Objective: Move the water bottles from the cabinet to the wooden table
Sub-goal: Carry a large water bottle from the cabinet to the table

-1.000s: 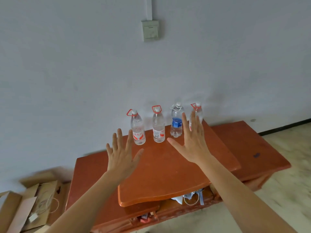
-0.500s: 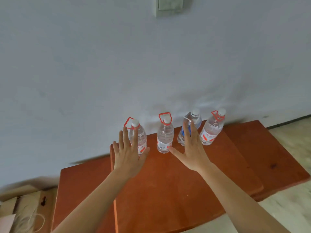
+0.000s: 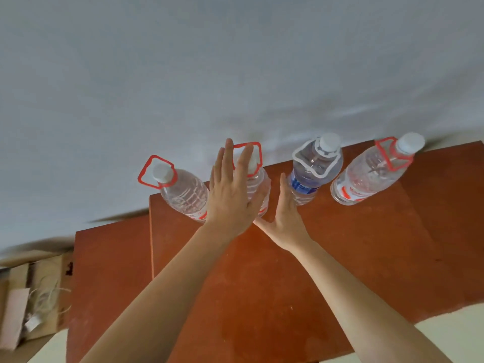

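Observation:
Several clear water bottles stand in a row along the wall on the red-brown cabinet top point(image 3: 340, 258). The leftmost bottle point(image 3: 183, 191) has a red handle ring. The second bottle point(image 3: 258, 179), also red-handled, is mostly hidden behind my left hand point(image 3: 230, 195), which is flat and open in front of it. My right hand point(image 3: 285, 218) is open, edge-on, just right of that bottle and left of the blue-label bottle point(image 3: 311, 171). A fourth bottle point(image 3: 366, 176) with a red handle stands at the far right. Neither hand grips anything.
A lower red-brown surface point(image 3: 110, 271) sits left of the raised top. Cardboard boxes with string point(image 3: 34, 297) lie on the floor at the far left. The grey wall point(image 3: 235, 74) is right behind the bottles. Pale floor point(image 3: 445, 331) shows at lower right.
The view has moved much closer to the cabinet. Both hands have advanced to the second bottle, the left in front of it and the right beside it.

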